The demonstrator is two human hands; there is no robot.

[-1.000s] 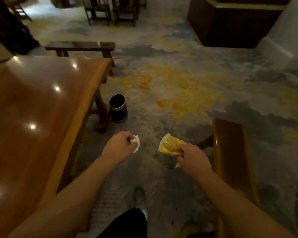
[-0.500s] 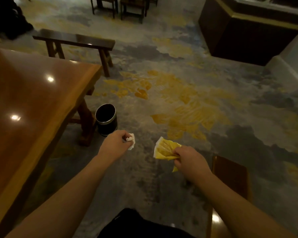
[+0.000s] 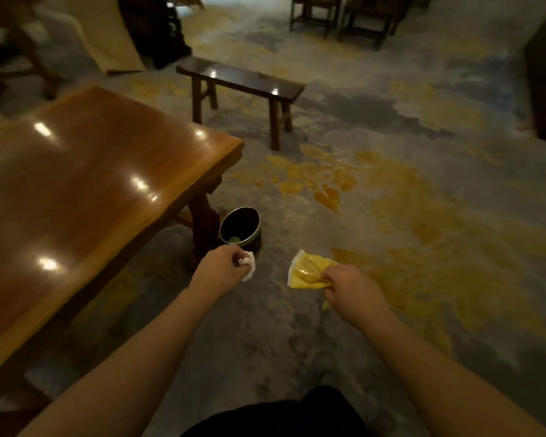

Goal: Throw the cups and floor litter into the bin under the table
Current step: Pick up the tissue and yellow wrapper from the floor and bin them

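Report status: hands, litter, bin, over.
Left hand shut on white tissue. Right hand shut on yellow wrapper. Bin open beside table leg, path unobstructed.

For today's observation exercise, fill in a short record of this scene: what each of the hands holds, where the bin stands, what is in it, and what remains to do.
left hand: closed on white tissue
right hand: closed on yellow wrapper
bin: on carpet beside table leg, just ahead of left hand
bin contents: one pale item at bottom, unclear what
remaining: both pieces not yet dropped in
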